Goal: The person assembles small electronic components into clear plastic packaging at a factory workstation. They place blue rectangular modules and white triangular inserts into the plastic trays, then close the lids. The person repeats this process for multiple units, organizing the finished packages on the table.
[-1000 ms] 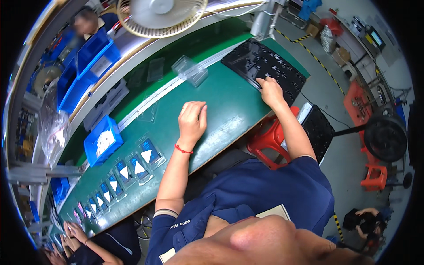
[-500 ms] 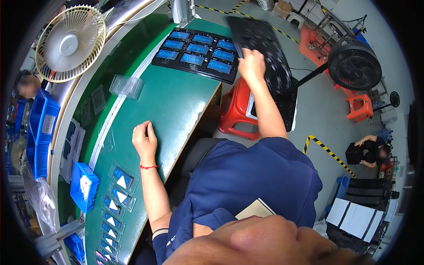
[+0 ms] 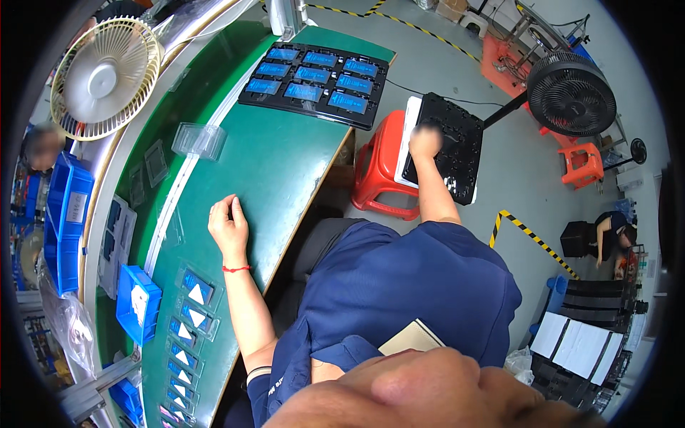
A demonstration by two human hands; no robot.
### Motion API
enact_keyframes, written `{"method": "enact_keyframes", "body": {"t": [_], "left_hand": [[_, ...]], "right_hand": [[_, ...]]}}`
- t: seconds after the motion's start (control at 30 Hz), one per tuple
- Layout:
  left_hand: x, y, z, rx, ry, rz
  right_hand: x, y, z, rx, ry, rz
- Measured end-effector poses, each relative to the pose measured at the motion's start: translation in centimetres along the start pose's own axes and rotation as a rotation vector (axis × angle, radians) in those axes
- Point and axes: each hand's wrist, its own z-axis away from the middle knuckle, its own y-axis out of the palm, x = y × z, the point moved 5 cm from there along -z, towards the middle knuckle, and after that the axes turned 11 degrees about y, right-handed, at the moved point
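Observation:
My left hand (image 3: 230, 227) rests on the green tabletop, thumb apart from loosely bent fingers, holding nothing visible. A red cord circles its wrist. Out to my right, my right hand (image 3: 425, 145) is over a black plastic tray (image 3: 457, 139), at its left part; blur hides the fingertips, so its grip does not show. The tray lies on a white-edged stack on a red stool (image 3: 378, 171). At the table's far end sits another black tray (image 3: 326, 107) with several blue-faced rectangular parts in its pockets.
Several blue pieces with white triangles (image 3: 195, 292) line the near left tabletop. A clear plastic box (image 3: 200, 141) and a blue bin (image 3: 138, 303) stand along the left side. A cream fan (image 3: 103, 80) is at upper left, a black fan (image 3: 571, 93) beyond the stool.
My right hand has brought the black tray down from a tilted, raised position onto the stack on the stool. My left hand has barely moved.

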Motion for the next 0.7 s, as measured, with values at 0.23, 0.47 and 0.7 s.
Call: {"method": "enact_keyframes", "body": {"t": [0.23,0.47,0.7], "left_hand": [[0.0,-0.2,-0.1,-0.008,-0.008,0.000],[1.0,-0.1,0.5,-0.074,-0.066,0.039],[1.2,-0.8,0.6,-0.081,-0.070,0.023]], "right_hand": [[0.5,0.0,0.7,0.122,-0.025,0.082],[5.5,-8.7,-0.9,-0.109,0.009,-0.100],[28.4,-14.8,15.3,0.015,-0.982,-0.887]]}}
